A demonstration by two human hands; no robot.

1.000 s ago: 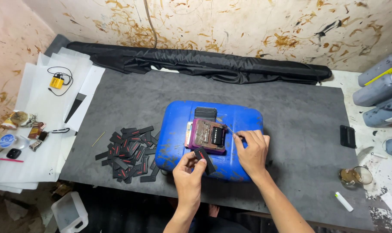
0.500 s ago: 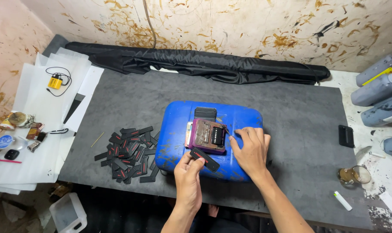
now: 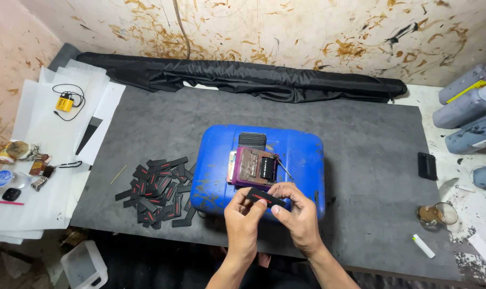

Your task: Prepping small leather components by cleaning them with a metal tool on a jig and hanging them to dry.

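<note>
My left hand (image 3: pixel 243 219) and my right hand (image 3: pixel 299 214) together pinch one small black strip with a red mark (image 3: pixel 265 198), held just in front of a blue plastic canister (image 3: pixel 301 155) lying flat on the grey mat (image 3: pixel 360 139). On the canister sits a purple and brown block (image 3: pixel 251 167) with a thin metal pin (image 3: pixel 283 167) at its right side and a black ridged piece (image 3: pixel 252 140) behind it. A heap of several similar black strips (image 3: pixel 157 190) lies on the mat to the left of the canister.
A rolled black fabric bundle (image 3: pixel 253 80) runs along the back wall. White paper sheets (image 3: pixel 45 160) at left carry a yellow device with a cable (image 3: pixel 65 101) and small items. Grey bottles (image 3: pixel 470 118), a black case (image 3: pixel 427 165), a glass cup (image 3: pixel 438 214) and a white marker (image 3: pixel 423 246) are at right.
My right hand left the purple block and came to the left hand. Both hands now hold the black strip, lifted in front of the canister.
</note>
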